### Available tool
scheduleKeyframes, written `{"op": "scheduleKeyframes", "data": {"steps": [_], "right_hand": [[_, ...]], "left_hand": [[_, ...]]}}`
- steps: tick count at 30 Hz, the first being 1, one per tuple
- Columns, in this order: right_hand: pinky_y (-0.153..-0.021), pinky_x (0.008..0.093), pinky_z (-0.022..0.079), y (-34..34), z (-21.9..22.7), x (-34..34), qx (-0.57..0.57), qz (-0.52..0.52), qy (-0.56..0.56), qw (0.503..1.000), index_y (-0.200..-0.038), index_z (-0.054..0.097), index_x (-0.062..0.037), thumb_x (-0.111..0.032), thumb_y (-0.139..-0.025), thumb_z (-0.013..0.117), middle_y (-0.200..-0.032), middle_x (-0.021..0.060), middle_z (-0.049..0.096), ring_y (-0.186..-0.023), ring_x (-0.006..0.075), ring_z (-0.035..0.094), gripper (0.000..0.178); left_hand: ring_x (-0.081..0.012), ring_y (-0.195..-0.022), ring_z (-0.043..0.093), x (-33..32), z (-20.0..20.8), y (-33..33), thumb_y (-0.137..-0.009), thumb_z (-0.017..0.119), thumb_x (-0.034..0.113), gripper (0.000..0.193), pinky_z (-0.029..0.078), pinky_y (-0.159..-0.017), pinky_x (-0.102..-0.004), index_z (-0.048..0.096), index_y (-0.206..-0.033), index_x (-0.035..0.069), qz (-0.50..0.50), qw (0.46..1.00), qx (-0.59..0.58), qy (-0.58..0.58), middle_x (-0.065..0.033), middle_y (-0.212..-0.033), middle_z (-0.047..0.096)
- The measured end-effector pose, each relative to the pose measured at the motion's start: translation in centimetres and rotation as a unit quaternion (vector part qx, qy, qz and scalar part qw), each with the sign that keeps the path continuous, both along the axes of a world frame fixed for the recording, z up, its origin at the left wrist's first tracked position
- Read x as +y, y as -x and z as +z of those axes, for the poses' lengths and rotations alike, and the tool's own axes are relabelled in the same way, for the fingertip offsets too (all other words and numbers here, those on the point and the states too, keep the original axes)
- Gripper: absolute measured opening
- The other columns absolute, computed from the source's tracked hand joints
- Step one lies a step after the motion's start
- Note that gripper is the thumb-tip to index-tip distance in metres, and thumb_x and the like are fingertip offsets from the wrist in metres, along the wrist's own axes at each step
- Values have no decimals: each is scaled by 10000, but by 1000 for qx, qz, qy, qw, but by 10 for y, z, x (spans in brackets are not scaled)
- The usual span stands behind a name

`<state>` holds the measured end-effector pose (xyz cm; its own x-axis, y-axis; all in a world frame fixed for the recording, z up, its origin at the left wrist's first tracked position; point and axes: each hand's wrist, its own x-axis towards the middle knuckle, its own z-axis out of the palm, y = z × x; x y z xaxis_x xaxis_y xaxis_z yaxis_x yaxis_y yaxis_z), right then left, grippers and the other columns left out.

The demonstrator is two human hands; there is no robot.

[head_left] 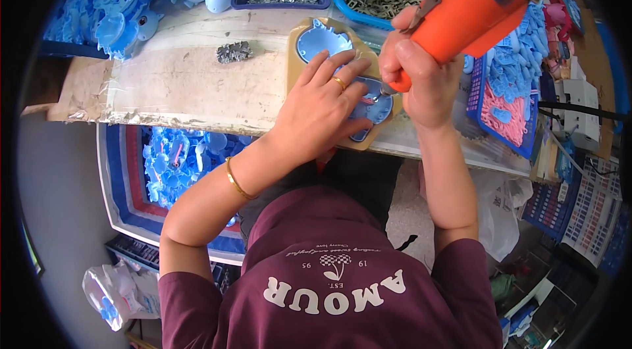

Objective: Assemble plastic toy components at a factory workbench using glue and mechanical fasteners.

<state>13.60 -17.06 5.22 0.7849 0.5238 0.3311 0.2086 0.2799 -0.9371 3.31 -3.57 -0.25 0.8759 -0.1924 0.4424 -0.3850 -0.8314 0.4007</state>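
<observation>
Orange driver (457, 10), gripped by right hand (421, 66), points at blue shell (378, 112) under spread left hand (319, 98). Tabletop (178, 82) reaches nine o'clock, edge (164, 121) at six.

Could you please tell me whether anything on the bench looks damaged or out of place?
The bench's front edge looks ragged and chipped. A small metallic heap sits outside the dark tray, perhaps deliberately.

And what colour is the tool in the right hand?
The tool is mostly orange, as the head view shows.
</observation>
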Motion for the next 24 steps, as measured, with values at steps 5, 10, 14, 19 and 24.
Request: {"op": "scheduleKeyframes", "data": {"steps": [5, 10, 14, 19, 24], "right_hand": [[-467, 247, 396, 3, -7, 2, -32, -13, 16, 999, -1104, 526, 40, -105, -872, 599, -649, 69, 565, -507, 108, 493, 283], [-472, 246, 398, 6, -7, 5, -47, -38, 18, 998, -1094, 524, 42, -107, -865, 595, -659, 65, 573, -513, 101, 503, 283], [-572, 244, 441, 3, 6, 5, -48, -6, 34, 998, -1163, 519, 67, -155, -929, 617, -725, 68, 608, -594, 105, 553, 337], [-760, 268, 489, 3, 46, 21, -149, 39, -5, 988, -1332, 474, 94, -247, -1023, 606, -990, 116, 665, -860, 131, 636, 479], [-847, 344, 546, -3, 105, -15, -501, -130, 205, 830, -1271, 597, 15, -124, -1020, 583, -1162, 126, 714, -996, 207, 705, 287]], "left_hand": [[-311, -1344, 467, -2, -3, 1, -743, 805, 362, 437, 336, -1162, -474, 679, -1023, 51, 18, 1000, 6, -23, -118, -1349, 578], [-309, -1347, 465, -3, -3, -1, -759, 792, 379, 436, 329, -1166, -480, 682, -1024, 51, 19, 999, 15, -32, -115, -1352, 578], [-316, -1354, 461, -2, 0, 1, -778, 784, 380, 429, 325, -1165, -494, 671, -1049, 68, 15, 999, 9, -34, -108, -1368, 572], [-325, -1359, 458, 6, 9, 22, -813, 774, 339, 387, 324, -1166, -505, 653, -1101, 110, 67, 998, -2, -4, -98, -1405, 553], [-336, -1372, 447, 6, -1, 48, -833, 770, 296, 383, 330, -1160, -535, 668, -1179, 167, 122, 992, 16, 7, -108, -1454, 515]]}}
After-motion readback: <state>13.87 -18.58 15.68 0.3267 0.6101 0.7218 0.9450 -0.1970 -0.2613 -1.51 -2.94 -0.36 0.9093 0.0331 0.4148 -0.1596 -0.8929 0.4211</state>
